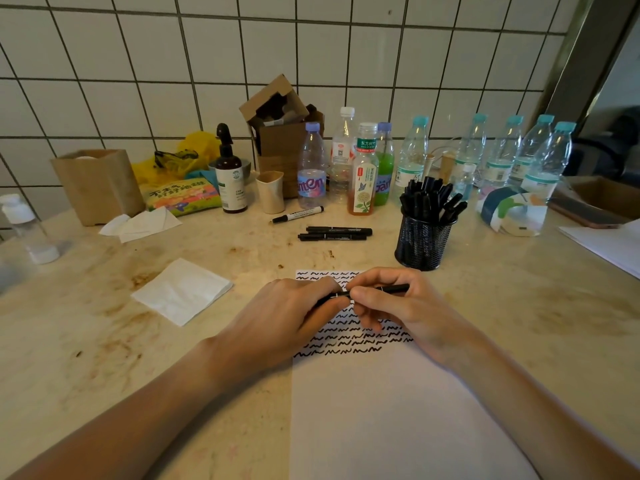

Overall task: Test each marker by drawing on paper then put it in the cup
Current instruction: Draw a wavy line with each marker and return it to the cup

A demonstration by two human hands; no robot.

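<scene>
Fingers of both my hands pinch one black marker (367, 292) over the paper (381, 410): my left hand (287, 317) holds one end, my right hand (398, 306) the other. Its long axis runs left-right, right end slightly higher. Behind stands the mesh cup (422, 244) crowded with markers, two loose black markers (334, 233) just left, bottles (363, 168) farther back.

Single head-worn wide-angle view, looking forward and down from above the bench (104, 306), close over the near edge, facing a tiled wall (138, 64) behind
</scene>
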